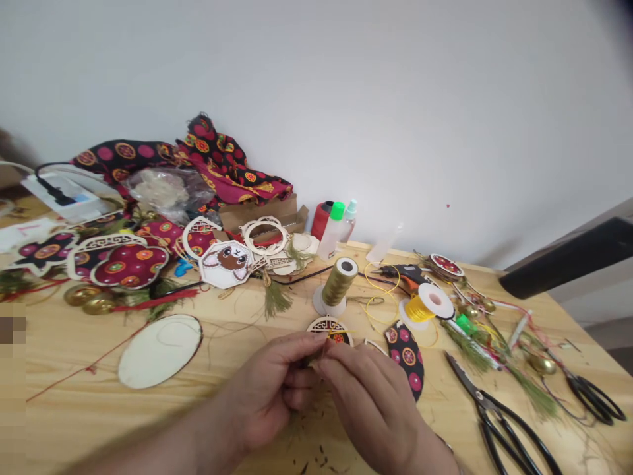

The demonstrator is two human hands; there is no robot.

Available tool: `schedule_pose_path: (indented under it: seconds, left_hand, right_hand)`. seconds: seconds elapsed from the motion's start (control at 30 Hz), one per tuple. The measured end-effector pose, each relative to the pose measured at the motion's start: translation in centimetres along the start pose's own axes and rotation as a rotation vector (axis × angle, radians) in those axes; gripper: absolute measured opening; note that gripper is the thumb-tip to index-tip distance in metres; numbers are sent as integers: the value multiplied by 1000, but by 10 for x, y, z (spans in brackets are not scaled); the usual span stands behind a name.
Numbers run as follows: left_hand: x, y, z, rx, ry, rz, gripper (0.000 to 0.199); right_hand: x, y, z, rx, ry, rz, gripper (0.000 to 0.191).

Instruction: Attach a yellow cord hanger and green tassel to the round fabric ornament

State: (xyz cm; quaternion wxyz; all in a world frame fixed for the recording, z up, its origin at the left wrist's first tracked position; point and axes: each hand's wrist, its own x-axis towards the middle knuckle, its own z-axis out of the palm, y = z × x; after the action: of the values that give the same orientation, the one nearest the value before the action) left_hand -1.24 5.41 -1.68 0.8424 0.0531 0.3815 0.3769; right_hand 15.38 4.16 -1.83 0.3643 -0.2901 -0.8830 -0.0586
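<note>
My left hand (274,382) and my right hand (373,396) meet fingertip to fingertip above the table, both closed in a pinch. A short bit of yellow cord (342,331) sticks out from between the fingertips. Whatever else they hold is hidden by the fingers. Just behind them lies a round ornament (316,323) with a pale fretwork rim and patterned cloth. To the right of my right hand is a curved piece of dark floral fabric (406,356). A spool of olive thread (339,284) and a spool of yellow cord (422,307) stand beyond the hands.
Black-handled shears (494,409) lie at the right, with smaller scissors (593,397) farther over. A cream oval (161,349) rests at the left. Behind are fabric ornaments (131,264), a green-capped bottle (332,234), a glue gun (403,274) and patterned cloth (222,161).
</note>
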Motion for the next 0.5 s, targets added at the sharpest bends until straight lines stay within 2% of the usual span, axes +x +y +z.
schedule_pose_path:
  seconds: [0.27, 0.5]
  left_hand:
    - [-5, -2, 4, 35, 21, 28, 18]
    - [-2, -6, 5, 109, 4, 47, 14]
  right_hand:
    - [13, -8, -8, -72, -83, -68, 33]
    - [15, -14, -2, -73, -92, -18, 30]
